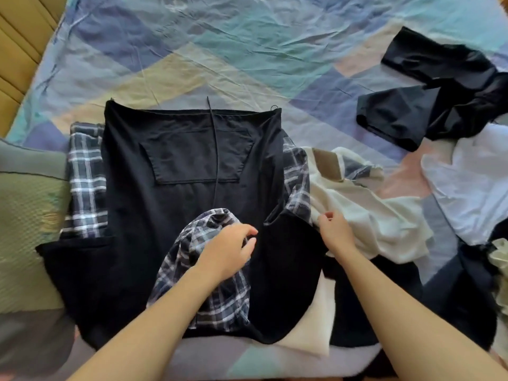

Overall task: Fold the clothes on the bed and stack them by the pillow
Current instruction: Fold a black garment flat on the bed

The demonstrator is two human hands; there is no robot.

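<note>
Your two forearms are showing bare from wrist to frame edge, with no sleeves reaching them; your left hand (pixel 229 251) and right hand (pixel 336 232) are wearing no rings or watch.

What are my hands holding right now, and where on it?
Left hand grips the plaid hood lining. Right hand pinches the black hoodie at its sleeve edge.

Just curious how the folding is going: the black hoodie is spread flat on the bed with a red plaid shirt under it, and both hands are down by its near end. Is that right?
Not quite. The head view shows the plaid shirt is dark blue and white, not red. The rest holds: the black hoodie lies spread over it on the bed, and the left hand and right hand are at its near end.
</note>
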